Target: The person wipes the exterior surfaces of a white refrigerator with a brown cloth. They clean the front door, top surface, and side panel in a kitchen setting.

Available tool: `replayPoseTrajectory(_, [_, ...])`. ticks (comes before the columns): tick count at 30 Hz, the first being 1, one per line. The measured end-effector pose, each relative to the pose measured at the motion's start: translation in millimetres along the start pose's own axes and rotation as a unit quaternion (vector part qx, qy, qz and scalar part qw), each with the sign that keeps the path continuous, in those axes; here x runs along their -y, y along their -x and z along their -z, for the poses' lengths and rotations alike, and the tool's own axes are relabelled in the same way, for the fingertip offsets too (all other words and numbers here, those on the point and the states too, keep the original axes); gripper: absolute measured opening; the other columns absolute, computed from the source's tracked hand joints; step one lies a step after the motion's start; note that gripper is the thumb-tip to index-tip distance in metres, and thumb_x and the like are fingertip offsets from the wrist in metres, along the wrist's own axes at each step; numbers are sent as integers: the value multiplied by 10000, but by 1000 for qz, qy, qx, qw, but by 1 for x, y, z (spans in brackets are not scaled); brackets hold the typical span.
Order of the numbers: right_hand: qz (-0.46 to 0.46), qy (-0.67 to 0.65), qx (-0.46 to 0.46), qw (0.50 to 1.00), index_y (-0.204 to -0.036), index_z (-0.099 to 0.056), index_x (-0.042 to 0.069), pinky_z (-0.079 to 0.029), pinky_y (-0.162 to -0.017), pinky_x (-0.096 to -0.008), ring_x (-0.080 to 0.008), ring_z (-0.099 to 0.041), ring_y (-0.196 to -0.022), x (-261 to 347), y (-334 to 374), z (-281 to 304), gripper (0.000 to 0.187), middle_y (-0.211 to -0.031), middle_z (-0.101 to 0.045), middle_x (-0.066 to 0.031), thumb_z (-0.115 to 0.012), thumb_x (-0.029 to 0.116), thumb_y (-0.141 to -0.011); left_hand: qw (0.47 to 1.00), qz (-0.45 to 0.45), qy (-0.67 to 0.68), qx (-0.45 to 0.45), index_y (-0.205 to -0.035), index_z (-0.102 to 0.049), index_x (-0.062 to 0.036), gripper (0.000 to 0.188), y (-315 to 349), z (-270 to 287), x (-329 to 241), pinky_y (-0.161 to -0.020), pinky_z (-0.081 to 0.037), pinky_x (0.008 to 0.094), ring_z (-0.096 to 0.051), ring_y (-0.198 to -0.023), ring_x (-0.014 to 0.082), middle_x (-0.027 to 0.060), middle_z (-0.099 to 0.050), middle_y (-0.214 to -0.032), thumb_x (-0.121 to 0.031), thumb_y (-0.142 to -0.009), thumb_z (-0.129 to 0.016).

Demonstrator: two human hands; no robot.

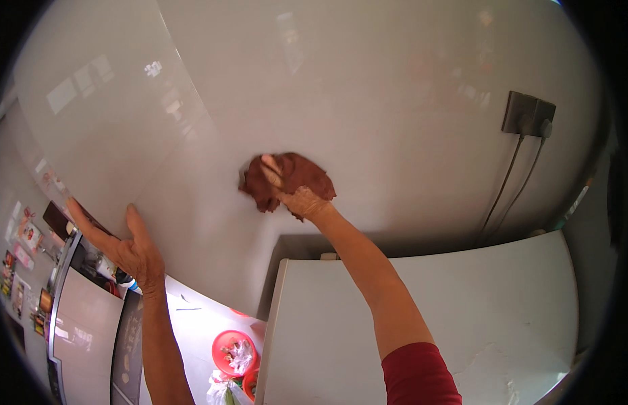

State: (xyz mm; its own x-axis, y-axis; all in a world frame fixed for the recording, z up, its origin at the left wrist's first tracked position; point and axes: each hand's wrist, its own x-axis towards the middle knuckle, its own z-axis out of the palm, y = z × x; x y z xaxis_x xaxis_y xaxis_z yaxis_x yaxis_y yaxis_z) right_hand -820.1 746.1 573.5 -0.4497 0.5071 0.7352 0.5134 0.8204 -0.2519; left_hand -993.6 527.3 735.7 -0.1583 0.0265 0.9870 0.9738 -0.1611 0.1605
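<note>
A reddish-brown cloth is bunched against the glossy pale wall, near the middle of the view. My right hand grips it and presses it to the wall; one finger lies stretched over the cloth and the other fingers are partly hidden. That arm, in a red sleeve, reaches over a white appliance top. My left hand is raised at the left by the wall's edge, thumb and fingers spread, holding nothing. Whether it touches the wall I cannot tell.
The white appliance top fills the lower right. Above it, a dark socket plate carries two plugged cords. Below, between my arms, sit a red basin and a plastic bag. A cluttered counter stands far left.
</note>
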Motion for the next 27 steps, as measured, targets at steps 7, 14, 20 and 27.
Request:
replayPoseTrajectory(7, [194,122,5,973,-1081,-571,154,-423,-950,-343,-202,-404,-1271,-52,68,12,284,-1364,-424,12,-579,315,-848,999,12,47,18,-1471,-171,-38,722,4,3,3,-1114,-214,433,-237,-1368,309,186,-191,-1502,-68,-855,-545])
replayPoseTrajectory(14, [-21,382,-182,906,-1017,-627,197,-401,-962,-465,-327,-343,-1313,-100,143,106,300,-1318,-441,-51,-645,130,-725,1000,4,7,2,-1466,-201,-62,696,0,2,0,-1097,-266,413,-295,-1338,327,191,-230,-1486,-117,-867,-550])
replayPoseTrajectory(20, [-344,275,-340,831,-1432,-259,20,-244,-1072,-485,-467,-228,-1318,-130,194,138,728,-1428,-218,-294,-577,-9,-777,1000,11,17,0,-1469,-197,-83,695,2,-2,7,-1088,-290,438,-301,-1335,334,186,-240,-1484,-133,-876,-556])
replayPoseTrajectory(27, [-652,-143,-492,559,-1471,-158,65,-306,-1037,-439,-373,-351,-1271,-125,182,101,605,-1442,-271,-208,-384,329,-976,1000,13,1,4,-1459,-222,-69,669,3,3,12,-1097,-269,418,-299,-1338,320,172,-261,-1480,-121,-884,-561])
